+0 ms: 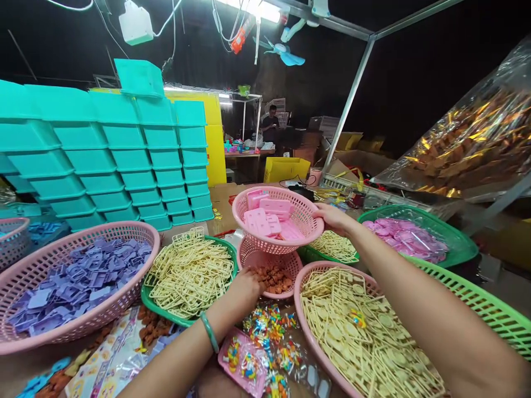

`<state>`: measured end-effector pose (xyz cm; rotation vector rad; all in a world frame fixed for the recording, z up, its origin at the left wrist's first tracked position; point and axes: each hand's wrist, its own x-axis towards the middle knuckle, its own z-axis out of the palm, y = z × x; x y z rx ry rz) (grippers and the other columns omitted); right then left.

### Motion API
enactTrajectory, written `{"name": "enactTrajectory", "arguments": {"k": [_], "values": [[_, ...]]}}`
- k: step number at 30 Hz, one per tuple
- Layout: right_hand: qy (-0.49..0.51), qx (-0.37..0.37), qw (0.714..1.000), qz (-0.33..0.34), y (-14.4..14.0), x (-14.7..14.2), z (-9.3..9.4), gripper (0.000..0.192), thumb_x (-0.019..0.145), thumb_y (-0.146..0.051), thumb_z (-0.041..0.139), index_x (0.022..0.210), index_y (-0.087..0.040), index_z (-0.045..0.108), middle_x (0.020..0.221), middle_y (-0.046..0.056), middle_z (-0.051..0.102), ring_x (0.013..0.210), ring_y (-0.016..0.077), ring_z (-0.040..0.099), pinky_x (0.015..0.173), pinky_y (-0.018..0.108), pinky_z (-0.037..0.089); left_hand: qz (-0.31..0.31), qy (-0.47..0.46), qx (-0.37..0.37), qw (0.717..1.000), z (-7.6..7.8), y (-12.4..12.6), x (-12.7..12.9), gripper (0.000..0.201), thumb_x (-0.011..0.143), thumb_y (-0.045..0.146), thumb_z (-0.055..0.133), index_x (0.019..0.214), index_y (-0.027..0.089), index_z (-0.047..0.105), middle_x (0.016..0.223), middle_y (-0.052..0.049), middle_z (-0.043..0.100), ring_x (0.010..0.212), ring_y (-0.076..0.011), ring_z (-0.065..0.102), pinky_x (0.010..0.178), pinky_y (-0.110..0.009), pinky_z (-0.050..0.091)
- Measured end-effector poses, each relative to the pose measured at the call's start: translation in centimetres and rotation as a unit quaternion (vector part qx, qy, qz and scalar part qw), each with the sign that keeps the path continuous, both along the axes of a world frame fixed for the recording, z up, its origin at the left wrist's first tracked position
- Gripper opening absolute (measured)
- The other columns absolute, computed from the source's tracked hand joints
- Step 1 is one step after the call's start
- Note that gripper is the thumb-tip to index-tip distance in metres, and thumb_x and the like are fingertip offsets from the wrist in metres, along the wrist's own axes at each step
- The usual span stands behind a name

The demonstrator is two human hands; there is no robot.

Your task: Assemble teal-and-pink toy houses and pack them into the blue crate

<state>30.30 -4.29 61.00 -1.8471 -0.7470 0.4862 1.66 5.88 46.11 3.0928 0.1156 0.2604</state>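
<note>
My right hand (pixel 334 217) is closed on the rim of a pink basket (pixel 279 244) that holds pink plastic pieces (pixel 274 213). That basket sits above the back of a second pink basket (pixel 245 253) with small brown pieces (pixel 274 279) in it. My left hand (pixel 245 290), with a green bangle (pixel 209 332) on its wrist, reaches into the lower basket; its fingers curl among the brown pieces, and the fingertips are hidden. Below it lie a pink tray (pixel 232 362) with small colourful pieces and several clear packets of colourful pieces (pixel 269 326).
Stacked turquoise bins (pixel 124 138) stand at the back left. Around my hands are a basket of purple pieces (pixel 93 276), a green basket of cream frames (pixel 193 276), a pink basket of cream pieces (pixel 357 326) and a green tray (pixel 460 243). A person (pixel 270 122) is far behind.
</note>
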Motion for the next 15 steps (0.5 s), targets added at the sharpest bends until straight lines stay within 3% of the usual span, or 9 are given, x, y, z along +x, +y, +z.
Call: {"name": "enactTrajectory", "arguments": {"k": [7, 11, 15], "values": [[0.039, -0.022, 0.999, -0.028, 3.9, -0.5, -1.5, 0.005, 0.094, -0.012, 0.057, 0.097, -0.012, 0.060, 0.055, -0.003, 0.058, 0.041, 0.0102, 0.054, 0.043, 0.021, 0.049, -0.004, -0.029, -0.014, 0.999, 0.0, -0.9, -2.3, 0.018, 0.093, 0.011, 0.053, 0.096, 0.014, 0.071, 0.098, -0.010, 0.074, 0.097, -0.0239, 0.068, 0.111, -0.046, 0.042], [0.051, -0.043, 0.997, -0.037, 6.5, -1.1, -2.8, 0.022, 0.102, -0.034, 0.059, 0.102, -0.012, 0.064, 0.079, 0.000, 0.065, 0.059, 0.0090, 0.061, 0.054, 0.021, 0.054, -0.010, -0.043, -0.025, 0.999, 0.1, -1.0, -3.1, 0.017, 0.091, 0.010, 0.054, 0.094, 0.015, 0.070, 0.096, -0.009, 0.073, 0.095, -0.0230, 0.067, 0.105, -0.040, 0.047], [0.022, -0.035, 0.999, -0.015, 8.7, -2.8, -4.9, 0.028, 0.101, -0.039, 0.062, 0.113, -0.014, 0.064, 0.098, 0.004, 0.068, 0.076, 0.0125, 0.066, 0.066, 0.027, 0.059, -0.004, -0.055, -0.031, 0.998, 0.3, -1.4, -3.7, 0.017, 0.091, 0.011, 0.054, 0.096, 0.015, 0.069, 0.098, -0.009, 0.073, 0.098, -0.0241, 0.067, 0.109, -0.044, 0.046]]}}
